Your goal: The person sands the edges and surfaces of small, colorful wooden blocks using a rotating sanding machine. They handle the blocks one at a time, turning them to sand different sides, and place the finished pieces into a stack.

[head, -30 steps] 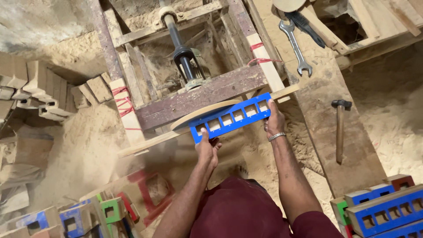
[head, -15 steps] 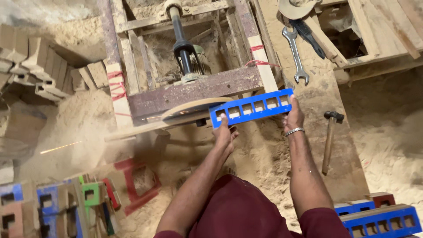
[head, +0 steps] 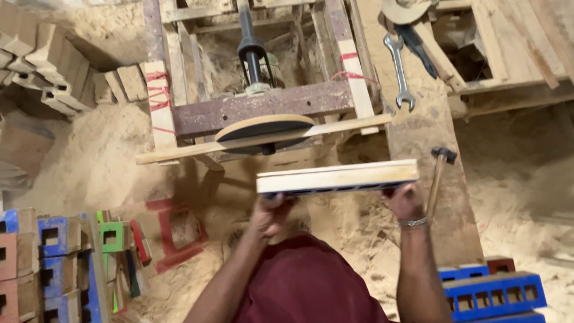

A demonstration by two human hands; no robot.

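I hold a long wooden block [head: 338, 177] level in front of me, its bare pale side facing up and its blue slotted face turned down. My left hand [head: 270, 213] grips its left end from below. My right hand [head: 405, 200], with a metal bangle on the wrist, grips its right end. The block hangs a short way in front of a round sanding disc [head: 263, 127], which sits behind a thin wooden rail [head: 179, 153] on a rough wooden machine frame [head: 263, 107].
Sawdust covers the ground. A hammer [head: 439, 176] and a spanner [head: 399, 70] lie on the plank at right. Blue slotted blocks [head: 493, 294] are stacked at lower right, coloured blocks [head: 57, 263] at lower left, and bare wooden blocks [head: 48, 66] at upper left.
The block has come away from the disc and been turned over, so the bare wood now faces up instead of the blue slotted face. Both hands moved toward me.
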